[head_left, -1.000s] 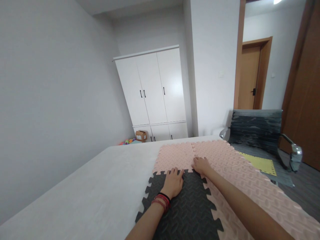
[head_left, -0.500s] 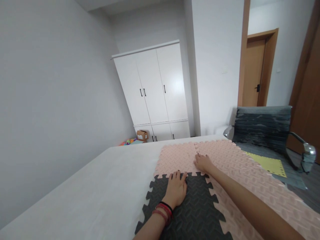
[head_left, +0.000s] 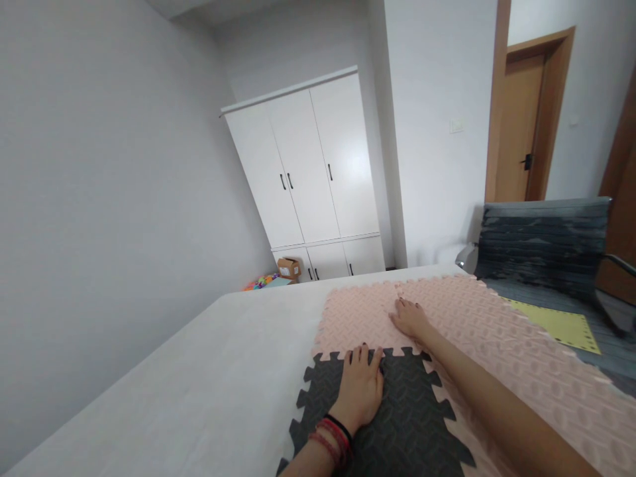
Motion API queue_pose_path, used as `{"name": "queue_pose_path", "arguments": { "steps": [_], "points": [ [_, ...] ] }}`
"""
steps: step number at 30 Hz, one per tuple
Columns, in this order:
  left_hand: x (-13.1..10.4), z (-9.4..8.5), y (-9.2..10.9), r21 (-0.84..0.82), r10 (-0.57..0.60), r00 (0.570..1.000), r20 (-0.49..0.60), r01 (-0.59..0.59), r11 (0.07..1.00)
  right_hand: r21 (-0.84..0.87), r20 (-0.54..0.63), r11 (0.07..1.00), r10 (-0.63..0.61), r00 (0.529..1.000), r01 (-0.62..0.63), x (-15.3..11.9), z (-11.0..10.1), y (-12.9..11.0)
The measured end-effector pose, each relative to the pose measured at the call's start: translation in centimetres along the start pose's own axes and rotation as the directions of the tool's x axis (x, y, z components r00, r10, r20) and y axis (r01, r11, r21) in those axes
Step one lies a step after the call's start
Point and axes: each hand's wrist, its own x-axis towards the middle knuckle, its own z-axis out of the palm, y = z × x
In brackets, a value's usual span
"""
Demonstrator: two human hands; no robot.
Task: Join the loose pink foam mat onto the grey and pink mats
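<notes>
A black foam mat tile point(head_left: 402, 414) with toothed edges lies on the white surface, its far edge against a pink foam mat point(head_left: 352, 318). Pink tiles also run along its right side. My left hand point(head_left: 362, 384), with red and black bands at the wrist, rests palm down on the black tile, fingers spread near the seam with the pink mat. Farther off and to the right, my right hand point(head_left: 411, 319) presses flat on the pink mat beside a seam between pink tiles, its fingers slightly apart. Neither hand grips anything.
The white tabletop point(head_left: 199, 371) stretches to the left. At the right stands a dark chair point(head_left: 541, 245) with a yellow tile point(head_left: 556, 324) on its seat. A white cabinet point(head_left: 308, 165), a cardboard box point(head_left: 289, 267) and colourful items point(head_left: 261, 283) are at the back.
The view has shifted a little, so the mats and chair sit slightly differently in the frame. My right hand is a bit farther forward along the pink seam; my left hand stays on the black tile.
</notes>
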Motion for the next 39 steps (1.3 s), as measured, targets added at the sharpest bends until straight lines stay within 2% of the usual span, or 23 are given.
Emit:
{"name": "queue_pose_path", "arguments": {
  "steps": [6,14,19,22,28,32,39],
  "points": [
    [0.1,-0.3,0.0,-0.05,-0.023,1.0,0.007,0.024,0.998,-0.016,0.022,0.999,-0.032,0.999,0.032,3.4,-1.1,0.6],
    [0.6,0.4,-0.3,-0.073,-0.04,0.995,0.087,0.046,0.996,0.011,0.021,0.999,-0.052,0.998,0.051,4.5,1.0,1.7],
    [0.8,0.8,-0.7,-0.101,-0.051,0.99,0.132,0.065,0.993,0.013,0.079,0.998,-0.057,0.995,0.056,7.7,0.5,2.1],
    [1.0,0.9,-1.0,-0.123,-0.052,0.986,0.159,0.072,0.99,0.02,0.095,0.999,-0.041,0.995,0.04,9.5,0.9,1.9],
    [1.3,1.1,-1.3,-0.138,-0.06,0.976,0.21,0.09,0.986,0.049,0.106,0.999,-0.014,0.994,0.009,10.8,2.4,2.1],
    [1.1,0.7,-1.3,-0.143,-0.054,0.984,0.168,0.079,0.987,0.071,0.122,0.996,-0.067,0.99,0.059,10.0,2.0,3.0],
    [0.3,-0.2,-1.0,-0.147,-0.044,0.994,0.096,0.058,0.987,0.062,0.102,0.976,-0.212,0.972,0.207,3.4,-1.1,5.1]
  ]
}}
